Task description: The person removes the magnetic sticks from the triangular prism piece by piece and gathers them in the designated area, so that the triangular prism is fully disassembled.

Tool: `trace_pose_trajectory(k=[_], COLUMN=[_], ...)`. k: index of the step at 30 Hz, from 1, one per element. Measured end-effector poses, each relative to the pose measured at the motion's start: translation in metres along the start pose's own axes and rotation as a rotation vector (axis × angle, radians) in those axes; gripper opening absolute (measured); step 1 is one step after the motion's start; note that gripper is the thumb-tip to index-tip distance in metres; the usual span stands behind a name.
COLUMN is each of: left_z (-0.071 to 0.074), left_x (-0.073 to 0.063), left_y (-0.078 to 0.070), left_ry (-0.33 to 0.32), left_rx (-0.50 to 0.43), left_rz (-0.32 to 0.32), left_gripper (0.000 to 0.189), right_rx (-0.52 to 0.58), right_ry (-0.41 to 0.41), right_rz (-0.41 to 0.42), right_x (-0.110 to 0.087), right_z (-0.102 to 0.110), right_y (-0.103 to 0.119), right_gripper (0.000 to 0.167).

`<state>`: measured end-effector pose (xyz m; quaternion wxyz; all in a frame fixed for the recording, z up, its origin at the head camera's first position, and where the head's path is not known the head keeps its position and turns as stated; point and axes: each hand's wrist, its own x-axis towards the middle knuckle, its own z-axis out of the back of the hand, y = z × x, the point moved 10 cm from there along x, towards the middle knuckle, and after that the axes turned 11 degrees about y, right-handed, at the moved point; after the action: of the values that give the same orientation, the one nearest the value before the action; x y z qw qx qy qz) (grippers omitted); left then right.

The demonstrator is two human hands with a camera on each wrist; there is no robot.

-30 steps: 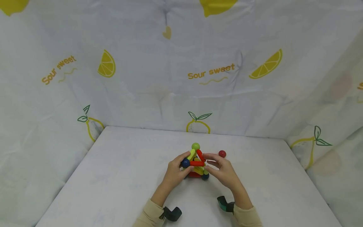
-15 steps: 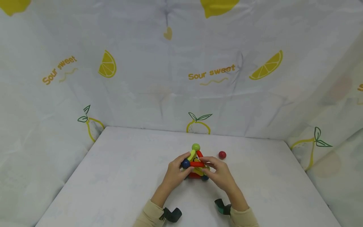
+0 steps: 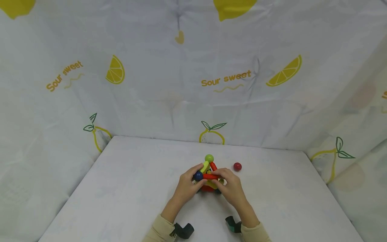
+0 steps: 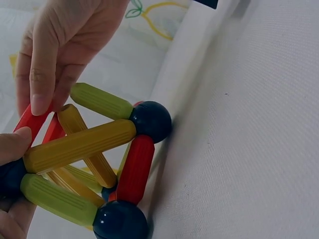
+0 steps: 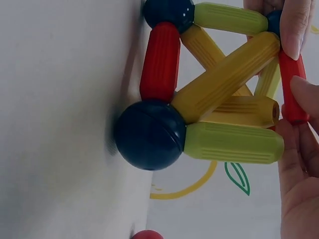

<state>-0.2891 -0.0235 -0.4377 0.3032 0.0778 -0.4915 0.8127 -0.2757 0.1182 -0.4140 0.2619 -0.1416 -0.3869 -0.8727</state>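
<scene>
A frame of magnetic rods and balls stands on the table, with a light green ball on top. My left hand holds its upper left corner, thumb and fingers around a dark blue ball. From that ball a red rod runs right, and my right hand pinches its far end. The right wrist view shows a light green rod rising from a lower dark blue ball, its upper end free near my right fingers. A yellow rod slants across the side in the left wrist view.
A loose red ball lies on the white table behind my right hand. Black wrist mounts sit at both sleeves. A lemon-printed cloth hangs behind the table.
My right hand has moved left, and its thumb and fingers have come onto the right end of the red rod. My left hand stays on the dark blue ball.
</scene>
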Motion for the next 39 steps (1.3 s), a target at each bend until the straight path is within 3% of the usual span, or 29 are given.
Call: trace_pose_trajectory(k=[11,15,20,25,28,33,39], left_z=[0.001,0.000,-0.003,-0.002,-0.002,-0.001,-0.001], left_x=[0.000,0.000,0.000,0.000,0.000,0.001,0.000], left_y=[-0.002,0.000,0.005,0.005,0.004,0.003,0.002], left_ry=[-0.026,-0.009,0.020,0.025,0.020,0.021,0.031], left_rx=[0.083,0.040,-0.004,-0.003,0.001,-0.001,-0.009], left_rz=[-0.006,0.016,0.057,0.066,0.055,0.052,0.048], left_gripper=[0.055,0.055,0.055,0.055,0.054,0.055,0.055], right_rx=[0.200,0.232,0.256,0.316,0.362,0.344,0.292], right_ry=[-0.086,-0.141,-0.226,-0.242,-0.247,-0.261,-0.208], right_rz=[-0.089,-0.090,-0.131,-0.227,-0.305,-0.478,-0.646], right_x=[-0.001,-0.004,-0.006,-0.008,-0.014,-0.033,-0.053], right_z=[0.002,0.004,0.024,0.052,0.061,0.071,0.074], right_y=[-0.012,-0.015,-0.018,-0.019,-0.044,-0.101,-0.135], right_gripper=[0.021,0.022,0.023,0.024,0.026,0.031,0.035])
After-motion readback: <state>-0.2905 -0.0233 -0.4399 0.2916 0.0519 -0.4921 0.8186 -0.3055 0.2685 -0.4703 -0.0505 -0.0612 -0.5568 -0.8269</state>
